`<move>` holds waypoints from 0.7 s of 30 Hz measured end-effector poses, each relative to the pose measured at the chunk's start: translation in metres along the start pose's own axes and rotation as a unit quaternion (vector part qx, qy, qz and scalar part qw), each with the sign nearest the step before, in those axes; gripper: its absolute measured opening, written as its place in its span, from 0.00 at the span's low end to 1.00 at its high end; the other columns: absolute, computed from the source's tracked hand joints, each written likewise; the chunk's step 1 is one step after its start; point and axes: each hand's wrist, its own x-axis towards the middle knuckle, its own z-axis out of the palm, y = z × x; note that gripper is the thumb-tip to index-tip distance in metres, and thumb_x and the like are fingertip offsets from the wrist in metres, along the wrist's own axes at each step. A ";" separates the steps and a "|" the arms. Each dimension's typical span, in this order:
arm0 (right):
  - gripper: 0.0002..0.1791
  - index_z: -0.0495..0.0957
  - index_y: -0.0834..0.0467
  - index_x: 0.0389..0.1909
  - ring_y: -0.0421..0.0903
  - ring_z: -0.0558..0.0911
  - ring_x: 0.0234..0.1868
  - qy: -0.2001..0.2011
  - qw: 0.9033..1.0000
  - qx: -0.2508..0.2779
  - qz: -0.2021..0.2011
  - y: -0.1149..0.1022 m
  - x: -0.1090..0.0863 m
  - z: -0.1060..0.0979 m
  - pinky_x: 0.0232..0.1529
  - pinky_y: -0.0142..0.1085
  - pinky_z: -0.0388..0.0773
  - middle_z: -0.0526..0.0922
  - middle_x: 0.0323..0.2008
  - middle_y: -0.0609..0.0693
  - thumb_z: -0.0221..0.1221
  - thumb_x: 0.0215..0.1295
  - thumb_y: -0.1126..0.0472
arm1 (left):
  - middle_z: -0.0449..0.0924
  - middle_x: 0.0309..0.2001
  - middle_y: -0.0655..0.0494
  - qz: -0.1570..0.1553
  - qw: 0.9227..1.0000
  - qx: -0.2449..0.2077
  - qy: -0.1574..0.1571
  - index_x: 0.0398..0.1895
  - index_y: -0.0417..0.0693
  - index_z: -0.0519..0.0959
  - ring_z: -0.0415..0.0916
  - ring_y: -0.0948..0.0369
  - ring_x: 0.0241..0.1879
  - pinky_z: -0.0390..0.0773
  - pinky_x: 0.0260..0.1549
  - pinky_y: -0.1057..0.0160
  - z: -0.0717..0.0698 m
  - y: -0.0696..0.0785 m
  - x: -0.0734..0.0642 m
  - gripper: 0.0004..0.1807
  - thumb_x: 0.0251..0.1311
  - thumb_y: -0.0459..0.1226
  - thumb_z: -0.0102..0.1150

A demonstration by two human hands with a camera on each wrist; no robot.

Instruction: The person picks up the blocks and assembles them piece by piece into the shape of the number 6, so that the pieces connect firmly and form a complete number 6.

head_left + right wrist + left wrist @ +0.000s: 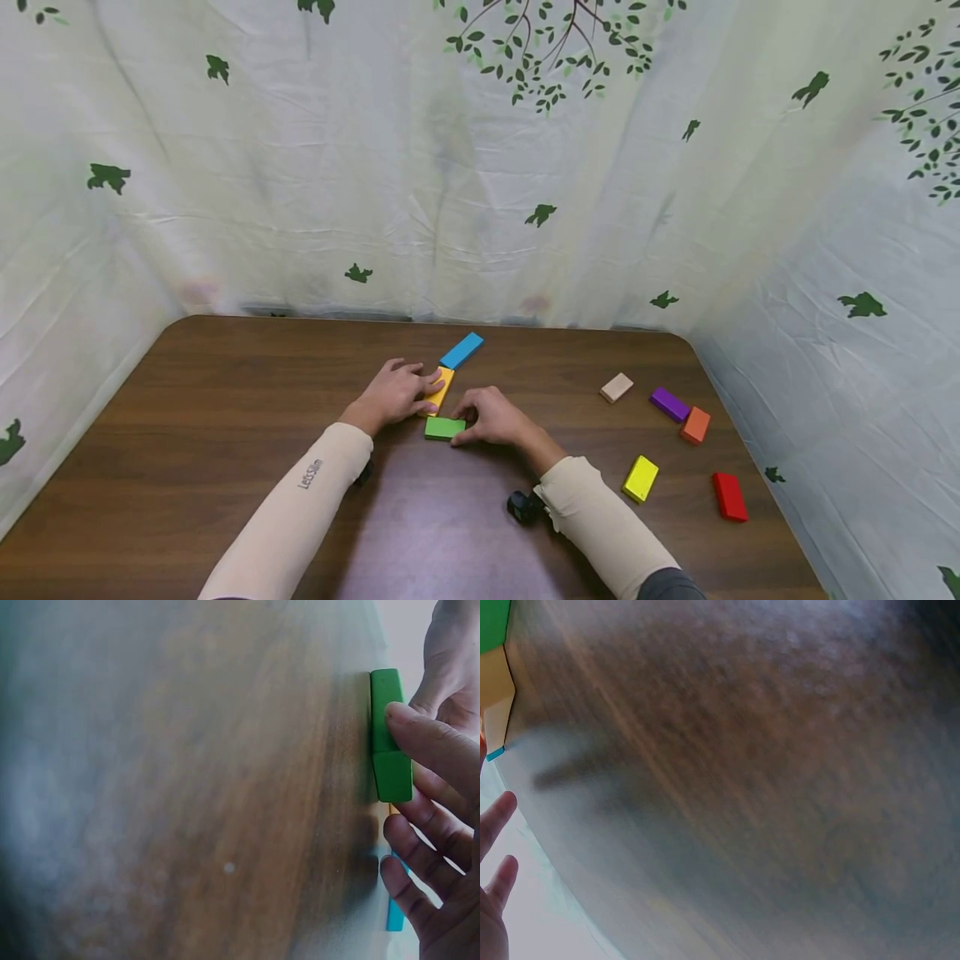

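In the head view, a blue block (461,350), an orange-yellow block (442,387) and a green block (445,428) form a bent line on the table, end to end. My left hand (395,392) rests over the orange-yellow block from the left, thumb and a finger lying across it. Two of its other fingers (496,825) stick out extended in the left wrist view. At the right end of the green block, my right hand (491,418) pinches it between thumb and finger. The right wrist view has the thumb pressed on the green block (386,712).
On the right of the brown table (247,400) lie a pale wooden block (617,387), a purple block (670,405), an orange block (695,425), a yellow block (641,478) and a red block (730,497). A leaf-print curtain (360,200) surrounds the table.
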 end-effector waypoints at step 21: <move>0.22 0.86 0.57 0.41 0.38 0.79 0.35 0.019 0.999 0.027 0.007 0.014 -0.010 -0.016 0.38 0.30 0.76 0.82 0.33 0.44 0.77 0.44 0.54 | 0.68 0.67 0.52 0.004 1.000 -0.008 -0.001 0.66 0.50 0.70 0.64 0.43 0.66 0.55 0.63 0.37 0.002 -0.002 0.004 0.31 0.62 0.53 0.56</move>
